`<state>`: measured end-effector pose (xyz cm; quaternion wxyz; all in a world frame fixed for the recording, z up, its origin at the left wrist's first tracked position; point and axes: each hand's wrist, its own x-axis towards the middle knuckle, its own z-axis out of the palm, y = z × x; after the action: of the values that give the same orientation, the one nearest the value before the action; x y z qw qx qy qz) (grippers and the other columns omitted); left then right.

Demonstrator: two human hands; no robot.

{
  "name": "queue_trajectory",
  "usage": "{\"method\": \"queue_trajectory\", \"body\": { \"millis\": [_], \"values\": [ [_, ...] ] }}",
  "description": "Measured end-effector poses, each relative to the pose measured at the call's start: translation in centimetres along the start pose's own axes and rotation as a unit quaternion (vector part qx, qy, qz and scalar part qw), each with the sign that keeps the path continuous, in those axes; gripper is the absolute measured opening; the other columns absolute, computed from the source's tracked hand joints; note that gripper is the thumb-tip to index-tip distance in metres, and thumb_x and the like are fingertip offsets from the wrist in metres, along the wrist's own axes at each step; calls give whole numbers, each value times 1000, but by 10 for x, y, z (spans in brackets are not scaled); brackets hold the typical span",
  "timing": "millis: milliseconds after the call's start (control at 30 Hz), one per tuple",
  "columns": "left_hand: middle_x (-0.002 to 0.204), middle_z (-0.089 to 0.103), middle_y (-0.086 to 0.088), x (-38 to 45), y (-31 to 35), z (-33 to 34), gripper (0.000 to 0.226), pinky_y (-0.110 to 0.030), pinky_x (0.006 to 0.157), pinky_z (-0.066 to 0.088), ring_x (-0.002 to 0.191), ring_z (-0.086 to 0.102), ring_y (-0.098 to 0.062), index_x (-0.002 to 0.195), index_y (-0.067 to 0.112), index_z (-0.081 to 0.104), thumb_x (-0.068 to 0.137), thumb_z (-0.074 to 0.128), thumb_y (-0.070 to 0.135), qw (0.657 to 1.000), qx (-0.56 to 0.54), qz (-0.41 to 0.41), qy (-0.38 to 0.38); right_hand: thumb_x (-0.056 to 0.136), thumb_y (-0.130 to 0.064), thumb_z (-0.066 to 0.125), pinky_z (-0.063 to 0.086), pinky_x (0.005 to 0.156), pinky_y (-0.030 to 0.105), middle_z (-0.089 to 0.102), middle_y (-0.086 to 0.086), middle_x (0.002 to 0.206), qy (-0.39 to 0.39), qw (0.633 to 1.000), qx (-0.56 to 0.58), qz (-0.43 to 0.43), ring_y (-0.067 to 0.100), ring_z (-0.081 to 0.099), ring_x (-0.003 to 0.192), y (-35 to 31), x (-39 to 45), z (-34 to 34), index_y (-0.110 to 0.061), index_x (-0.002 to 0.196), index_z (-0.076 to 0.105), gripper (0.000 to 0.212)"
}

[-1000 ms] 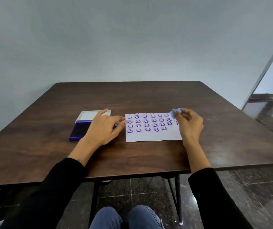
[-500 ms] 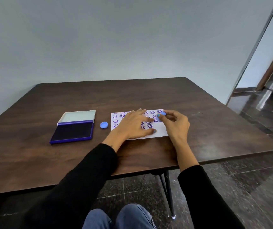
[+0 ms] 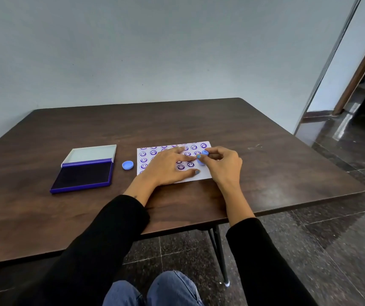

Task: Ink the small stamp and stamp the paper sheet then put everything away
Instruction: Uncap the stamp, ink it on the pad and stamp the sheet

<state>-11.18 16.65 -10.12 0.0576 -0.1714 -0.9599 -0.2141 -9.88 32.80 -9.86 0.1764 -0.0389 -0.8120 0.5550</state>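
Note:
A white paper sheet (image 3: 203, 173) covered with several purple smiley prints lies on the dark wooden table (image 3: 177, 120). My left hand (image 3: 168, 166) rests flat on the sheet, fingers spread. My right hand (image 3: 223, 162) pinches the small blue stamp (image 3: 204, 156), which stands pressed down on the sheet's right part. The open purple ink pad (image 3: 84, 176), with its white-lined lid (image 3: 91, 153) folded back, lies to the left of the sheet. The stamp's round blue cap (image 3: 127, 165) sits between the pad and the sheet.
The table's front edge runs just below my wrists and its right corner (image 3: 362, 191) is rounded. A tiled floor and a doorway (image 3: 358, 74) lie to the right. My knees (image 3: 155, 290) show under the table.
My left hand left the ink pad side and settled flat on the sheet. My right hand brought the stamp down from above the top right corner onto the paper. The view shifted right.

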Motion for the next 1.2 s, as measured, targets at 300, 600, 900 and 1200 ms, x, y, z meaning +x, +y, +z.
{"method": "queue_trajectory", "body": {
  "millis": [300, 600, 900, 1200],
  "values": [
    [150, 37, 0, -1, 3, -3, 50, -39, 109, 29, 139, 32, -18, 126, 37, 55, 80, 59, 57, 1000, -1, -4, -8, 71, -20, 79, 43, 67, 14, 74, 4, 82, -3, 1000, -29, -11, 11, 66, 77, -1, 0, 0, -13, 90, 74, 20],
    [150, 38, 1, -1, 3, -3, 50, -39, 109, 30, 138, 34, -17, 125, 36, 56, 80, 60, 56, 1000, -1, -10, -3, 71, -18, 79, 42, 65, 15, 72, 2, 82, -11, 998, -55, -23, 10, 62, 75, -2, -1, 3, -12, 93, 74, 23],
    [150, 38, 2, -1, 2, -2, 49, -39, 109, 29, 138, 34, -17, 124, 38, 57, 79, 59, 58, 1000, -6, -8, -4, 68, -17, 82, 38, 59, 10, 64, -3, 72, -4, 997, -76, -26, 10, 60, 69, -5, 0, 3, -8, 87, 72, 23],
    [150, 37, 2, -1, 1, -2, 49, -40, 110, 29, 138, 33, -17, 124, 39, 56, 80, 58, 59, 1000, -6, -5, -6, 70, -12, 77, 41, 67, 20, 73, 7, 80, 16, 995, -93, -34, 16, 64, 73, -6, -1, 8, -7, 86, 72, 17]
  ]
}}
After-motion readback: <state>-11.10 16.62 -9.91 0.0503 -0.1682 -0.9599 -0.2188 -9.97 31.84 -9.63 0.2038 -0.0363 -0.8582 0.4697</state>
